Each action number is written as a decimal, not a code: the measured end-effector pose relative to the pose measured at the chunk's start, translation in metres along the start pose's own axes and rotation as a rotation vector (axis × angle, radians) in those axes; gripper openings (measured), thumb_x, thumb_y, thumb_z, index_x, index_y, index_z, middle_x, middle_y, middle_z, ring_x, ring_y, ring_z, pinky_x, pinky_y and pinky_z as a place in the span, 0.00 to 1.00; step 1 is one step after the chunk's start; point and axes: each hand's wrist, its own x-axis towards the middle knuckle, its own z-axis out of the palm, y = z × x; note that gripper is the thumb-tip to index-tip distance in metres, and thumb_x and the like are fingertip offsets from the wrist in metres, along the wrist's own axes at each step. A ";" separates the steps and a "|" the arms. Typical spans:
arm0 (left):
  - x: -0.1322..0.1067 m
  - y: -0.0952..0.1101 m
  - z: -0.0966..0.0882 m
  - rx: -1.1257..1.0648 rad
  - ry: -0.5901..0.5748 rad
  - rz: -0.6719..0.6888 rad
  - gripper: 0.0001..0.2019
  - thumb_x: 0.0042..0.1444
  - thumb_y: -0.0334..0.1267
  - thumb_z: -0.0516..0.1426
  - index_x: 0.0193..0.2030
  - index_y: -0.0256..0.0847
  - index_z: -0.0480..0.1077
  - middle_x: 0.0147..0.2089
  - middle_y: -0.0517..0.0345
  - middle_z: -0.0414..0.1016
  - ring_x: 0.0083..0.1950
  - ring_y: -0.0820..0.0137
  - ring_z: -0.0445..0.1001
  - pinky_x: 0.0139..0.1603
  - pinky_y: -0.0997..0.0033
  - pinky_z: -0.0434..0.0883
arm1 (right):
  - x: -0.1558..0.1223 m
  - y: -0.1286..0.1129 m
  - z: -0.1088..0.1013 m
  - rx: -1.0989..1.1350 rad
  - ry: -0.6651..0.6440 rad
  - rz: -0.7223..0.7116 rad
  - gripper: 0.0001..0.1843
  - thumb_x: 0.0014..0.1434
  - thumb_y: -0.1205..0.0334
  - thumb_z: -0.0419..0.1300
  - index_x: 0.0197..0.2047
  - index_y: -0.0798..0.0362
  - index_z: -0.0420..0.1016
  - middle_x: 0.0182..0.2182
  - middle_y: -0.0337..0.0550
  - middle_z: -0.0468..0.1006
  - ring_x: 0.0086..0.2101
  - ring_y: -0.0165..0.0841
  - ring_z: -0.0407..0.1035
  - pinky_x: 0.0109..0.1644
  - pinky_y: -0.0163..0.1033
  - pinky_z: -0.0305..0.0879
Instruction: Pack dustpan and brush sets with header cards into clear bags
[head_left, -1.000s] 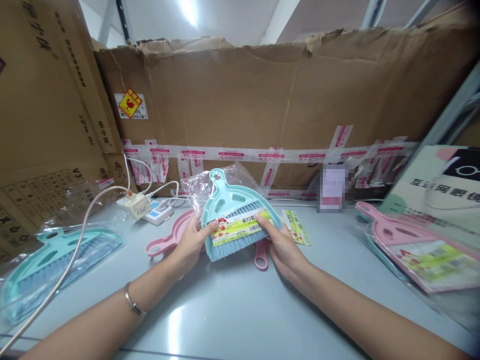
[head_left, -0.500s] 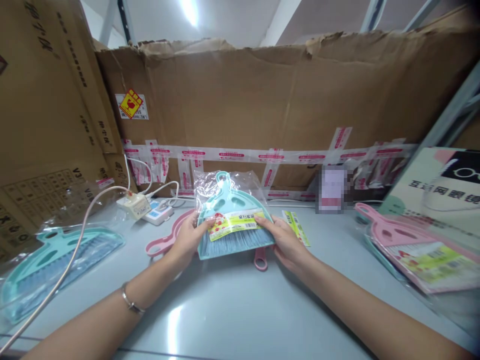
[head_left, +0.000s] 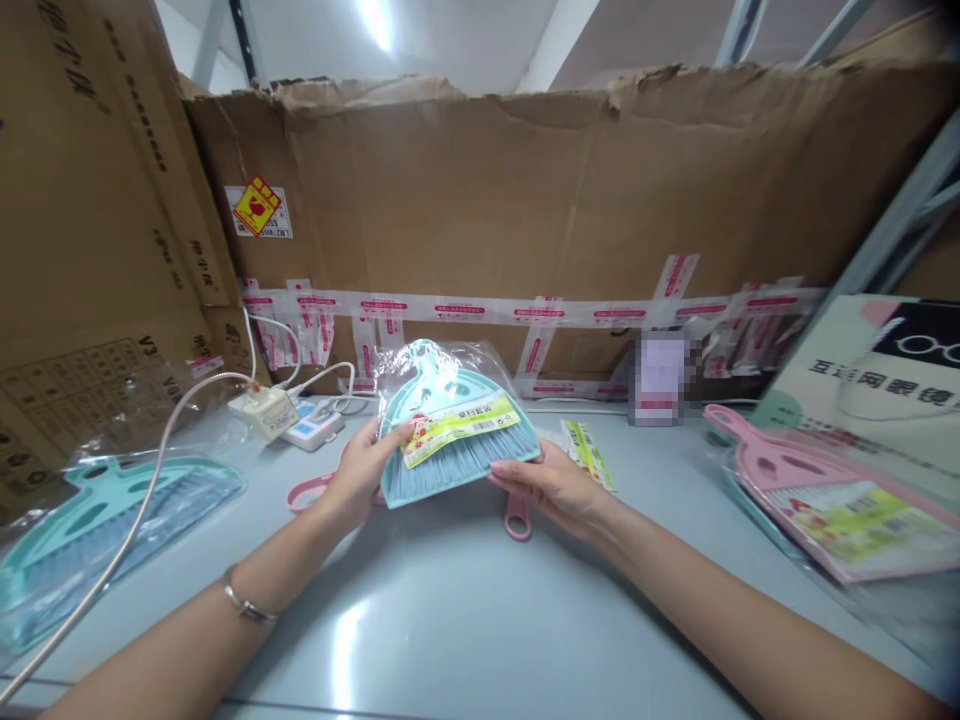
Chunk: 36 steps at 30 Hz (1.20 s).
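A teal dustpan and brush set (head_left: 457, 455) in a clear plastic bag is held up over the table, slightly tilted. A yellow-green label (head_left: 450, 428) crosses it above the grey-blue bristles. My left hand (head_left: 369, 462) grips its left edge, thumb on the front. My right hand (head_left: 546, 482) pinches the lower right corner between thumb and fingers. Behind and below the set lies a pink dustpan (head_left: 307, 492), mostly hidden. A pink handle with a ring end (head_left: 517, 518) pokes out by my right hand. Just beyond that hand lies a loose yellow-green label card (head_left: 589, 455).
On the left is a bagged teal dustpan set (head_left: 127, 520), crossed by a pale cable (head_left: 161, 470). A power strip with a plug (head_left: 311, 425) stands behind. Bagged pink and teal sets (head_left: 832, 500) lie right. A large cardboard box (head_left: 465, 200) walls the back; a blurred upright panel (head_left: 660, 380) leans there.
The bagged teal set has shifted slightly left and turned, its right side rising. My right hand has slid down from its right side to the lower right corner.
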 end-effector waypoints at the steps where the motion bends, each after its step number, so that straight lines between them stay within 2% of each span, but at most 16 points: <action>1: -0.001 0.002 0.001 -0.001 0.017 -0.010 0.18 0.44 0.40 0.64 0.43 0.39 0.70 0.28 0.55 0.79 0.22 0.67 0.75 0.18 0.74 0.70 | 0.001 0.002 0.001 0.021 0.036 0.005 0.17 0.38 0.71 0.70 0.35 0.57 0.76 0.32 0.41 0.80 0.33 0.28 0.74 0.38 0.29 0.72; 3: -0.003 0.005 0.003 -0.005 0.020 -0.019 0.15 0.46 0.38 0.64 0.41 0.39 0.71 0.24 0.58 0.77 0.20 0.69 0.74 0.17 0.75 0.69 | 0.002 0.005 0.003 0.066 0.078 0.009 0.14 0.39 0.71 0.69 0.34 0.57 0.76 0.31 0.41 0.80 0.32 0.27 0.74 0.37 0.27 0.73; 6: -0.007 0.008 0.004 -0.009 -0.059 -0.003 0.14 0.46 0.37 0.64 0.41 0.38 0.70 0.25 0.57 0.77 0.25 0.68 0.76 0.25 0.73 0.73 | 0.002 0.007 0.005 0.134 0.119 -0.004 0.11 0.40 0.71 0.68 0.31 0.57 0.77 0.31 0.41 0.80 0.30 0.26 0.74 0.36 0.26 0.73; 9: -0.008 0.008 0.003 0.013 -0.208 0.044 0.20 0.45 0.38 0.65 0.46 0.39 0.69 0.38 0.51 0.79 0.38 0.63 0.78 0.35 0.70 0.75 | 0.001 0.009 0.006 0.208 0.194 -0.052 0.10 0.40 0.71 0.68 0.30 0.57 0.76 0.32 0.40 0.81 0.31 0.27 0.74 0.37 0.28 0.74; 12: -0.008 0.003 0.002 0.051 -0.271 0.108 0.26 0.43 0.37 0.66 0.50 0.40 0.67 0.49 0.47 0.75 0.46 0.60 0.76 0.42 0.68 0.74 | -0.001 0.010 0.010 0.242 0.264 -0.052 0.10 0.40 0.71 0.69 0.29 0.56 0.76 0.30 0.40 0.81 0.30 0.28 0.75 0.36 0.28 0.74; 14: -0.006 0.000 0.002 0.065 -0.250 0.092 0.26 0.42 0.38 0.66 0.50 0.38 0.67 0.50 0.47 0.75 0.44 0.61 0.76 0.41 0.68 0.74 | -0.002 0.011 0.014 0.227 0.299 -0.023 0.08 0.40 0.69 0.69 0.27 0.57 0.75 0.26 0.40 0.80 0.27 0.27 0.75 0.34 0.27 0.74; 17: -0.005 -0.001 0.003 0.065 -0.163 -0.007 0.23 0.42 0.39 0.66 0.46 0.35 0.69 0.43 0.47 0.78 0.38 0.65 0.77 0.36 0.71 0.73 | -0.004 0.013 0.017 0.153 0.325 0.002 0.09 0.42 0.64 0.70 0.24 0.59 0.74 0.21 0.43 0.79 0.24 0.27 0.74 0.30 0.26 0.72; 21: -0.005 0.001 0.005 0.048 -0.071 -0.066 0.21 0.41 0.40 0.66 0.42 0.34 0.70 0.36 0.50 0.79 0.33 0.68 0.76 0.32 0.73 0.72 | -0.003 0.016 0.015 0.015 0.273 0.036 0.14 0.45 0.57 0.68 0.22 0.61 0.74 0.20 0.45 0.78 0.21 0.27 0.73 0.26 0.26 0.70; 23: -0.005 0.001 0.005 0.041 -0.054 -0.045 0.21 0.40 0.41 0.66 0.41 0.34 0.71 0.36 0.51 0.78 0.33 0.68 0.76 0.31 0.73 0.72 | -0.002 0.016 0.013 0.002 0.213 0.035 0.14 0.46 0.56 0.67 0.24 0.60 0.75 0.22 0.45 0.79 0.23 0.27 0.73 0.29 0.27 0.71; 26: -0.004 0.000 0.004 0.060 -0.021 -0.032 0.23 0.39 0.43 0.66 0.41 0.35 0.71 0.35 0.52 0.78 0.32 0.68 0.75 0.30 0.73 0.73 | -0.004 0.014 0.013 0.070 0.113 -0.007 0.14 0.44 0.59 0.69 0.35 0.54 0.76 0.33 0.41 0.80 0.32 0.29 0.75 0.38 0.31 0.73; 28: -0.002 -0.002 0.003 0.108 -0.014 -0.048 0.24 0.40 0.46 0.66 0.43 0.37 0.70 0.35 0.54 0.77 0.31 0.66 0.75 0.28 0.69 0.74 | -0.007 0.013 0.016 0.090 0.088 -0.004 0.15 0.43 0.62 0.69 0.36 0.52 0.75 0.35 0.39 0.80 0.34 0.29 0.75 0.37 0.31 0.72; 30: -0.002 -0.003 0.002 0.175 -0.017 -0.047 0.25 0.42 0.50 0.64 0.45 0.39 0.69 0.36 0.53 0.77 0.31 0.64 0.75 0.26 0.65 0.75 | -0.009 0.013 0.019 0.078 0.137 0.040 0.12 0.42 0.62 0.70 0.29 0.54 0.73 0.29 0.40 0.79 0.30 0.30 0.74 0.27 0.28 0.69; 32: -0.002 -0.002 0.002 0.204 -0.028 -0.009 0.26 0.43 0.50 0.63 0.47 0.39 0.69 0.39 0.51 0.77 0.33 0.62 0.76 0.26 0.64 0.75 | -0.010 0.014 0.021 0.103 0.213 0.090 0.12 0.41 0.61 0.70 0.23 0.56 0.71 0.22 0.40 0.76 0.27 0.31 0.74 0.18 0.26 0.62; 34: -0.005 0.000 0.002 0.178 -0.090 0.016 0.26 0.44 0.48 0.64 0.48 0.39 0.68 0.43 0.48 0.76 0.36 0.62 0.77 0.31 0.65 0.76 | -0.009 0.014 0.020 0.169 0.273 0.078 0.13 0.39 0.63 0.71 0.21 0.56 0.70 0.19 0.38 0.74 0.26 0.30 0.73 0.18 0.25 0.62; 36: -0.009 0.004 0.003 0.133 -0.218 -0.015 0.26 0.45 0.45 0.64 0.51 0.40 0.66 0.49 0.48 0.74 0.40 0.62 0.77 0.38 0.64 0.76 | -0.006 0.014 0.019 0.236 0.307 0.015 0.12 0.36 0.65 0.72 0.21 0.57 0.71 0.20 0.37 0.74 0.26 0.27 0.72 0.25 0.26 0.68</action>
